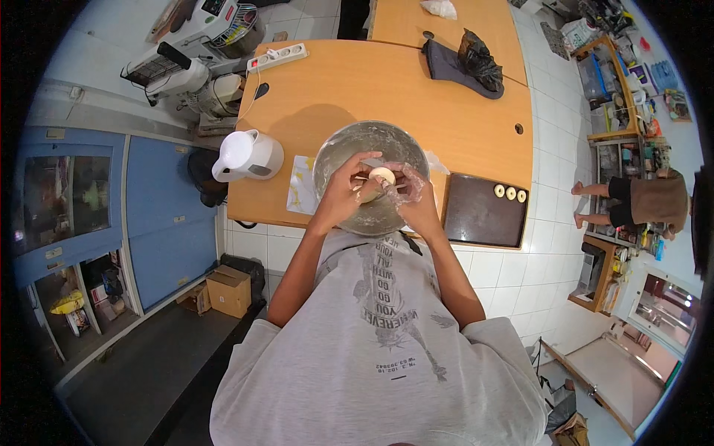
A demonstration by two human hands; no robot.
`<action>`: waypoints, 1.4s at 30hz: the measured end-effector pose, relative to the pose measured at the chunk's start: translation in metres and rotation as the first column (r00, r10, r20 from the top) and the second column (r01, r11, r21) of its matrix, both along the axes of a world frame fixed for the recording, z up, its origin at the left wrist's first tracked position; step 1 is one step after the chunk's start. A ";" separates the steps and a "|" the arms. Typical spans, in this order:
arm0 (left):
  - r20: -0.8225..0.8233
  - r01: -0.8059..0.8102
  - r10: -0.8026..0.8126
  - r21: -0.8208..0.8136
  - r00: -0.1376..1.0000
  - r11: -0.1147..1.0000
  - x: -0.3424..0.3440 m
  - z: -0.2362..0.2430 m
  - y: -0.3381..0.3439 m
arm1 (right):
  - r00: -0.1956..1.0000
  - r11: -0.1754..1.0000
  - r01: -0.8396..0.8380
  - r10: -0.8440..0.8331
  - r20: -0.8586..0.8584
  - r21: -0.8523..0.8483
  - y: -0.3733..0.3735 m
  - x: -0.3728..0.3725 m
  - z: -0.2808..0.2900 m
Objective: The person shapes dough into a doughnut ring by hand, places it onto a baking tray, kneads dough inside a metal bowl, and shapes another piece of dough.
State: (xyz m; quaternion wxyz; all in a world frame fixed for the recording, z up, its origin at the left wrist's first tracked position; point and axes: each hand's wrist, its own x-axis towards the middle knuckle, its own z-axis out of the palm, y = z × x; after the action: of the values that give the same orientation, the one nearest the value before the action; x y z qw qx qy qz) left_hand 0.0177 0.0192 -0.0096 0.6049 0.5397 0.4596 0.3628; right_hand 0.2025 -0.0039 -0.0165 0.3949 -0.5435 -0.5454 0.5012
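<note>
Hands (346, 186) (413, 186) around pale, round dough (382, 173)

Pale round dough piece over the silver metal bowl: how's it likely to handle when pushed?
Probably soft: the pale round dough piece looks smooth and doughy. Likely light, being small beside the right hand. Perhaps tacky, if the whitish residue on that hand is dough.

Dark block capitals (385, 290) stacked down the front of the near grey T-shirt (320, 364), seen upside down, small letters and digits (398, 367) in two short lines, nearer still
</note>
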 end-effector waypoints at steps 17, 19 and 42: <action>0.093 0.015 -0.011 -0.048 0.996 0.999 0.002 0.004 -0.002 | 0.996 0.999 0.039 -0.037 -0.082 0.019 -0.001 0.003 0.000; 0.108 0.017 -0.012 -0.049 0.994 0.999 0.003 0.002 -0.003 | 0.997 0.999 0.023 -0.021 -0.068 0.026 -0.001 0.002 0.004; 0.037 0.037 -0.036 -0.018 0.999 0.999 -0.001 -0.004 0.001 | 0.996 0.998 0.029 -0.025 -0.085 0.046 0.000 0.005 -0.001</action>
State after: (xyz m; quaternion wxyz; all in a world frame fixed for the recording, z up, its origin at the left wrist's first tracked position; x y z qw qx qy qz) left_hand 0.0165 0.0202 -0.0136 0.6249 0.5356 0.4417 0.3572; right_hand 0.2071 -0.0040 -0.0178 0.4373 -0.5197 -0.5324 0.5052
